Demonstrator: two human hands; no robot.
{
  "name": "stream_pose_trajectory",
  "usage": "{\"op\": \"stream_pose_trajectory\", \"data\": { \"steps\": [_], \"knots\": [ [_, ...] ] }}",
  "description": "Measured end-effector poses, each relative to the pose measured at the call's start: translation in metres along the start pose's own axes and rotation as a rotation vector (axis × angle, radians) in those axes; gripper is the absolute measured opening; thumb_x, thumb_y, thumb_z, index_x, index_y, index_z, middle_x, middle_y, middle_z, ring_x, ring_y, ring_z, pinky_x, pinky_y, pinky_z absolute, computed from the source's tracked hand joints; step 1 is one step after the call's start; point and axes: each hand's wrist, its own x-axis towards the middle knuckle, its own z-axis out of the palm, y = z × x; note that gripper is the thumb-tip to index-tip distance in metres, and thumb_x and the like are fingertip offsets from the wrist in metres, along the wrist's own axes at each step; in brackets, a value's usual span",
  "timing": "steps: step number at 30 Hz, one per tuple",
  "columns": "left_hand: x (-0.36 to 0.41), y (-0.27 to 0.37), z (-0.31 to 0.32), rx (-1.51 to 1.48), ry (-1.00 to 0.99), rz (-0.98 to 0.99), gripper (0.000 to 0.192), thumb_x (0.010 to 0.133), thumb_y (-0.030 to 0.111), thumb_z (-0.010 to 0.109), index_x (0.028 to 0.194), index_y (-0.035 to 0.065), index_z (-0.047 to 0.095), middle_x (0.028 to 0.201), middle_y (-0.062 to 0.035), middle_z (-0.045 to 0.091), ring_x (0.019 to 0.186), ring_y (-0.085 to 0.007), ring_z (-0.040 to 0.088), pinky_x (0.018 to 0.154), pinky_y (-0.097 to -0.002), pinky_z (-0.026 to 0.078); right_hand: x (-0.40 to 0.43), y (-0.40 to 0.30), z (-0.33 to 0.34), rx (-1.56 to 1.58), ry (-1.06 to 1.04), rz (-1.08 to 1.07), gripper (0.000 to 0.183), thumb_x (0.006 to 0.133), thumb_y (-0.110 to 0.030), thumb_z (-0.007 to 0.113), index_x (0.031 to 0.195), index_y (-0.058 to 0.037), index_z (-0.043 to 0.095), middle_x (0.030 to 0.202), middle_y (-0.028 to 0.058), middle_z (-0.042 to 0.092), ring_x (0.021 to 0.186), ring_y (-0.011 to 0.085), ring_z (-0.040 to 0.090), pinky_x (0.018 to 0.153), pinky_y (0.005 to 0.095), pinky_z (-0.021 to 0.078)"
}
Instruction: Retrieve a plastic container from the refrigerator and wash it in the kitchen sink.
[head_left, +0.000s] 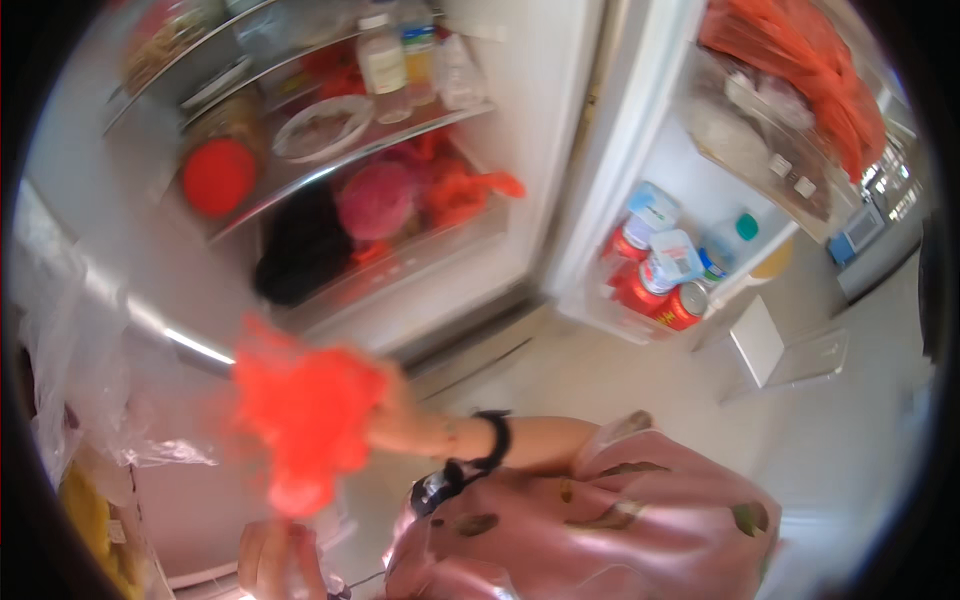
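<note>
A crumpled red plastic bag (315, 420) hangs in front of the refrigerator (442, 285), blurred. My right hand (394, 412) is closed on its right side, and a black band circles that forearm. Whatever the bag contains is hidden. Just below the bag's lower end is my left hand (277, 562), with bent fingers and one finger reaching up to the bag. Blur hides whether it grips the plastic. Inside the open refrigerator, a clear drawer (405, 277) holds a black bag (307, 247), a pink bundle (376, 199) and red bags (465, 191).
Above the drawer, a shelf bears a red-lidded jar (220, 178), a plate (322, 127) and bottles (386, 71). The open door (622, 150) carries red cans (682, 304), cartons and a red bag (810, 75). Clear plastic bags (75, 337) hang at left. A white stool (757, 341) stands behind the door.
</note>
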Motion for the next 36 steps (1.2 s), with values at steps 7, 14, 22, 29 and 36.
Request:
{"op": "stream_pose_trajectory", "data": {
  "steps": [7,14,22,29,36],
  "knots": [
    [-0.022,-0.030,0.002,0.126,0.149,-0.132,0.005,0.084,-0.001,0.060,0.082,-0.0028,0.065,0.062,-0.0080,0.055,0.052,-0.0159,0.049,0.048,-0.0274,0.033,-0.011,0.043,-0.085,-0.321,0.357,-0.012,0.029,0.089,-0.004,0.056,0.118,0.0013,0.056,0.116,0.0089,0.060,0.109,0.0206,0.055,0.096,0.0359,0.0437],
    [-0.047,-0.047,0.011,0.192,0.447,-0.140,0.047,0.098,0.023,0.054,0.057,0.0029,0.041,0.050,-0.0043,0.043,0.039,-0.0123,0.037,0.041,-0.0269,0.022,0.053,0.038,-0.091,-0.188,0.663,-0.039,0.025,0.093,-0.006,0.052,0.115,0.0057,0.056,0.117,0.0105,0.060,0.103,0.0196,0.055,0.091,0.0325,0.0436],
    [-0.077,-0.026,0.012,0.379,0.621,-0.216,0.049,0.096,0.016,0.051,0.050,0.0032,0.039,0.048,-0.0068,0.046,0.043,-0.0171,0.042,0.047,-0.0296,0.031,0.147,0.141,-0.060,-0.612,0.227,-0.503,0.027,0.089,0.001,0.051,0.116,0.0028,0.054,0.113,0.0145,0.053,0.111,0.0292,0.051,0.098,0.0360,0.0384],
    [-0.083,-0.008,0.002,0.304,0.501,-0.300,0.037,0.086,0.001,0.053,0.051,0.0006,0.041,0.047,-0.0056,0.038,0.041,-0.0188,0.038,0.043,-0.0294,0.029,0.179,0.270,-0.113,-1.032,-0.025,0.164,0.040,0.084,-0.009,0.055,0.121,0.0055,0.050,0.103,0.0286,0.061,0.099,0.0441,0.060,0.090,0.0510,0.0459],
    [-0.107,-0.004,0.006,0.261,0.481,-0.388,0.031,0.085,-0.003,0.054,0.055,-0.0014,0.046,0.048,-0.0050,0.039,0.040,-0.0178,0.041,0.042,-0.0270,0.031,0.173,0.203,-0.122,-1.524,-0.198,0.538,0.093,0.080,-0.061,0.059,0.135,0.0105,0.035,0.131,0.0306,0.047,0.119,0.0445,0.049,0.099,0.0542,0.0402]
  ]
}}
